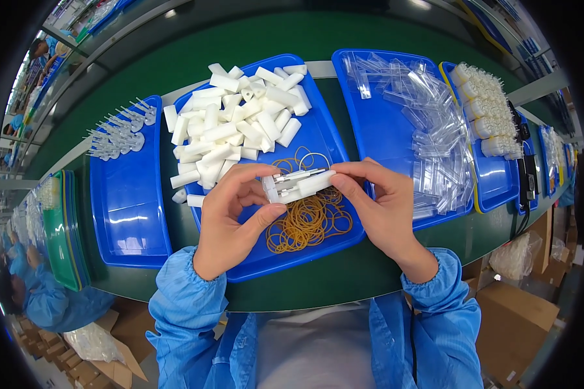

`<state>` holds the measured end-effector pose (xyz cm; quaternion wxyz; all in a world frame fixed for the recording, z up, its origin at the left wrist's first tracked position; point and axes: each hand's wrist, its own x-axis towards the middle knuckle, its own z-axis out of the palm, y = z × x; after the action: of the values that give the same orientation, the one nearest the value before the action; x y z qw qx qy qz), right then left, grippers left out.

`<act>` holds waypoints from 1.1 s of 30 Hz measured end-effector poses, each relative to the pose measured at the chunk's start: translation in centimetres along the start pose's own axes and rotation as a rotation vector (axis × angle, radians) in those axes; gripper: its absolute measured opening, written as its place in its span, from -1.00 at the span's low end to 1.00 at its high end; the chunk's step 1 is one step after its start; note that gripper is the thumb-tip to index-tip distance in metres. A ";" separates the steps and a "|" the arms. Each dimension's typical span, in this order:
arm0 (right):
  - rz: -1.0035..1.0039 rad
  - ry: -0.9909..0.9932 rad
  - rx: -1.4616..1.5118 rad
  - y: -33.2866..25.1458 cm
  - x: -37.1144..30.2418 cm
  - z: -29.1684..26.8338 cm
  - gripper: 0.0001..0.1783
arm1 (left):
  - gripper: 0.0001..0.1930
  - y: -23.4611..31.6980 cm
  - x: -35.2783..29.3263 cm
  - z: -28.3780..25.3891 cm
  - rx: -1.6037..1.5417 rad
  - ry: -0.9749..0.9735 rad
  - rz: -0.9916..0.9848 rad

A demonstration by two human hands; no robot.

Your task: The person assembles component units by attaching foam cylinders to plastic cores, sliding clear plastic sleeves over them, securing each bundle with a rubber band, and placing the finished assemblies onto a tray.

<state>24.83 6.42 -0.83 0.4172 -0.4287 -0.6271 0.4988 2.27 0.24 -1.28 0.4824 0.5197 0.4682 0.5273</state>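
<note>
Over the middle blue tray [326,133], both hands hold a small assembly between them. My left hand [224,217] pinches its clear plastic end [270,189] between thumb and fingers. Slim white rods [298,175] stretch from that end toward the right. Lying along the rods is a white foam tube [313,185], whose right end my right hand [389,211] grips between thumb and forefinger. Just below the assembly lies a heap of yellow-brown rubber bands [302,227]. A pile of white foam tubes [240,117] fills the tray's far part.
The left blue tray [130,220] carries clear round-based parts with thin stems [120,133]. Clear plastic pieces [428,142] lie in a blue tray [383,129] at right. Farther right sit bundled white parts [490,110]. Green stacked trays [61,240] and another person's blue sleeve [45,292] are at left.
</note>
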 end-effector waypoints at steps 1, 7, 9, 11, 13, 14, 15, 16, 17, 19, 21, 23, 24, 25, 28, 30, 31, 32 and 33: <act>-0.028 -0.016 -0.056 -0.2 -0.1 0.0 -0.81 | -0.54 -0.1 0.0 0.0 0.016 -0.004 0.006; -0.279 -0.066 -0.221 -0.3 0.0 0.3 -0.78 | -0.55 -0.1 0.0 0.1 0.065 -0.006 0.005; -0.292 -0.058 -0.227 -0.4 -0.1 0.4 -0.77 | -0.55 -0.1 0.0 0.1 0.070 -0.006 0.005; -0.226 -0.061 -0.233 -0.8 -0.5 0.7 -0.77 | -0.55 0.0 0.0 0.3 0.094 -0.008 0.014; -0.237 -0.045 -0.202 -0.1 -1.0 1.3 -0.76 | -0.55 0.1 0.0 0.3 0.113 -0.008 0.018; -0.248 -0.028 -0.172 0.1 -1.2 1.5 -0.75 | -0.55 0.1 0.0 0.4 0.132 -0.010 0.022; -0.248 -0.028 -0.174 0.1 -1.1 1.4 -0.75 | -0.55 0.1 0.0 0.4 0.130 -0.010 0.023; -0.272 -0.040 -0.178 0.1 -1.1 1.4 -0.74 | -0.56 0.1 0.0 0.4 0.117 -0.007 0.023; -0.295 -0.052 -0.182 0.1 -1.0 1.3 -0.73 | -0.56 0.2 0.0 0.3 0.104 -0.004 0.023; -0.273 -0.035 -0.219 -0.9 -0.6 1.1 -0.74 | -0.57 0.5 0.0 0.0 0.027 0.039 0.025; -0.273 0.013 -0.282 -1.1 0.0 0.9 -0.79 | -0.58 1.4 0.2 -1.0 -0.072 0.101 -0.001; -0.315 -0.034 -0.322 -0.9 0.5 1.1 -0.82 | -0.66 1.8 0.3 -2.2 -0.114 0.187 0.055; -0.353 -0.070 -0.360 -0.8 0.6 1.4 -0.85 | -0.67 1.6 0.5 -3.0 -0.162 0.213 0.083; -0.463 -0.122 -0.428 -0.6 0.6 2.1 -0.85 | -0.66 2.0 0.7 -2.9 -0.161 0.281 0.104; -0.572 -0.423 -0.599 -2.2 0.1 3.8 -0.81 | -0.72 2.0 1.1 -3.7 -0.165 0.328 0.057; -0.586 -0.549 -0.621 -2.4 -0.5 5.7 -0.79 | -0.71 2.0 1.3 -3.8 -0.184 0.368 0.057; -0.609 -0.630 -0.631 -2.4 -0.7 6.7 -0.79 | -0.70 2.0 1.3 -3.9 -0.164 0.380 0.057; -0.632 -0.710 -0.640 -2.5 -0.8 7.6 -0.78 | -0.70 1.9 1.3 -4.0 -0.145 0.391 0.058; -0.652 -0.736 -0.663 -2.9 -0.8 8.5 -0.74 | -0.68 1.8 1.3 -4.1 -0.157 0.400 0.064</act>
<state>16.59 3.00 0.62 0.1478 -0.1202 -0.9523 0.2383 -1.81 1.36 0.60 0.4021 0.3800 0.4953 0.6697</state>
